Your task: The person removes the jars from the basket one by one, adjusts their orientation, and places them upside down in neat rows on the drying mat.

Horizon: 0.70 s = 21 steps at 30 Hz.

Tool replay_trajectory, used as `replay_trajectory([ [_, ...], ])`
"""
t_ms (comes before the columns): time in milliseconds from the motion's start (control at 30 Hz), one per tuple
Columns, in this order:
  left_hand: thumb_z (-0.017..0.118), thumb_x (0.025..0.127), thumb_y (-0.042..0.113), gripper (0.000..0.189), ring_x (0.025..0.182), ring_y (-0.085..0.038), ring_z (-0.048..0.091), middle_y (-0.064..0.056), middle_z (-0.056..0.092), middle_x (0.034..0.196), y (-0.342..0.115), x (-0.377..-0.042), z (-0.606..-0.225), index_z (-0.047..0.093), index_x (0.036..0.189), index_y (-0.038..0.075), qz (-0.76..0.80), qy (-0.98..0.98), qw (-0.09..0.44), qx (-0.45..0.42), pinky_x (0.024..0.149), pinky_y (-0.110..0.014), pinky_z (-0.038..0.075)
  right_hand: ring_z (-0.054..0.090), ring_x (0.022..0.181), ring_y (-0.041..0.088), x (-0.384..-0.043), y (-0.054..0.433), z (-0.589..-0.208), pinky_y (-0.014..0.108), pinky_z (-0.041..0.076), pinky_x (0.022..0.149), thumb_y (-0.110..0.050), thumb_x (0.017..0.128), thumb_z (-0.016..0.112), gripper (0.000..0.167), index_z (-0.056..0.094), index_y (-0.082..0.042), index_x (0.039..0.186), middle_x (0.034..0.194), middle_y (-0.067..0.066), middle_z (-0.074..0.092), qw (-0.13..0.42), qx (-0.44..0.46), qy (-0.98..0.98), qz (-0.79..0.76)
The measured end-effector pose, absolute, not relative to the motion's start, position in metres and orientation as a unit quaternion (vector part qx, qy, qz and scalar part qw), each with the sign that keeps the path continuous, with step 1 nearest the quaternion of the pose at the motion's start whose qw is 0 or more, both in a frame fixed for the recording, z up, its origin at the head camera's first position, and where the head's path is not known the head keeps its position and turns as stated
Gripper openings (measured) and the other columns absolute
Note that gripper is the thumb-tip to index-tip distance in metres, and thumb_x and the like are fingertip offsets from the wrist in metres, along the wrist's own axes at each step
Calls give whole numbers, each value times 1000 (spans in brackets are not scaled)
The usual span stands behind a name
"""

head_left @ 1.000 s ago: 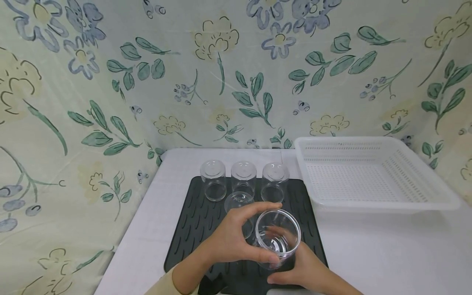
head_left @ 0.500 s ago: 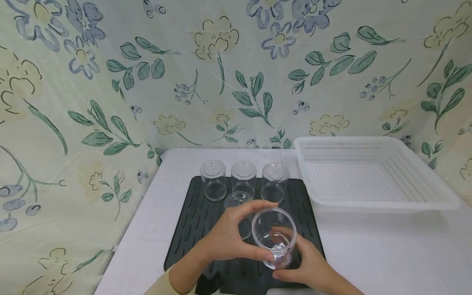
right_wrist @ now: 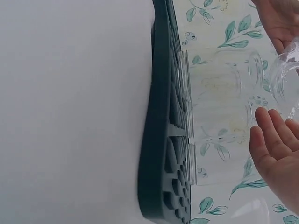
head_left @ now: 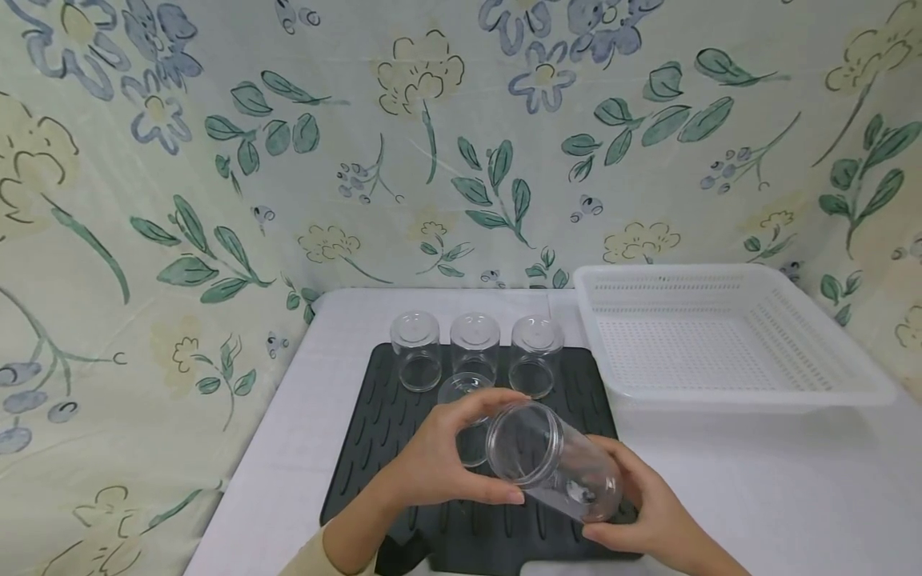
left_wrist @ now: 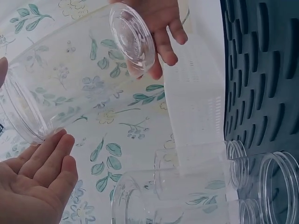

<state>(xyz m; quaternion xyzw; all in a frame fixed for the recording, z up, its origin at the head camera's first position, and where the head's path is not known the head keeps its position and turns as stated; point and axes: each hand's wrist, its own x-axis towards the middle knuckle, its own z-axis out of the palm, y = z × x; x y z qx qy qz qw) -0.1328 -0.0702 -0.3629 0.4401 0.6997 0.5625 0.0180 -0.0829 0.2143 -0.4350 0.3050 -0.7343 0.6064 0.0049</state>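
Observation:
Both hands hold a clear jar (head_left: 576, 474) above the black ridged mat (head_left: 356, 456). The jar lies tilted, its open mouth toward the left and its base lower right. My left hand (head_left: 425, 464) grips it around the rim, thumb below and fingers above. My right hand (head_left: 651, 508) holds the base end between thumb and fingers. In the left wrist view the same jar (left_wrist: 79, 70) spans between the left hand (left_wrist: 42, 182) and the right hand (left_wrist: 159, 32). Just behind my left hand, another clear jar (head_left: 461, 387) stands upside down on the mat, partly hidden.
Three upside-down clear jars, the left (head_left: 418, 352), middle (head_left: 475, 348) and right (head_left: 536, 356), form a row at the mat's back edge. A white perforated basket (head_left: 749, 400) sits at right on the white tablecloth (head_left: 756, 480). Behind hangs a floral curtain (head_left: 403, 160).
The held jar has tipped from nearly upright to lying on a slant, its base swinging right. My right hand has moved right with the base; my left hand has shifted slightly left.

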Motion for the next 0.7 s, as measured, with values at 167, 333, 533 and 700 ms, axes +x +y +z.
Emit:
replay_trajectory([
  [167, 85, 72, 13, 80, 126, -19, 52, 3, 54, 139, -72, -132, -365, 48, 142, 17, 557, 710, 27, 430, 104, -51, 40, 55, 116, 16, -82, 225, -428, 29, 50, 89, 20, 73, 72, 83, 33, 5, 145, 136, 11, 51, 18, 320, -726, 608],
  [333, 85, 73, 15, 78, 127, -16, 51, 5, 53, 139, -73, -130, -368, 48, 142, 20, 550, 724, 42, 415, 106, -49, 38, 55, 119, 18, -81, 234, -421, 26, 48, 91, 23, 70, 71, 86, 31, 9, 145, 136, 16, 52, 42, 332, -720, 608],
  [533, 85, 75, 16, 75, 126, -14, 51, 8, 55, 138, -73, -128, -374, 48, 141, 23, 553, 732, 69, 392, 107, -48, 37, 52, 122, 18, -82, 242, -416, 21, 44, 95, 27, 64, 70, 89, 29, 15, 143, 134, 17, 54, 76, 357, -704, 609],
  [700, 85, 76, 20, 74, 126, -13, 50, 10, 55, 136, -72, -127, -380, 49, 140, 24, 543, 748, 81, 372, 108, -45, 36, 50, 125, 17, -83, 247, -409, 18, 41, 98, 30, 60, 69, 90, 31, 17, 141, 136, 16, 53, 98, 362, -694, 615],
])
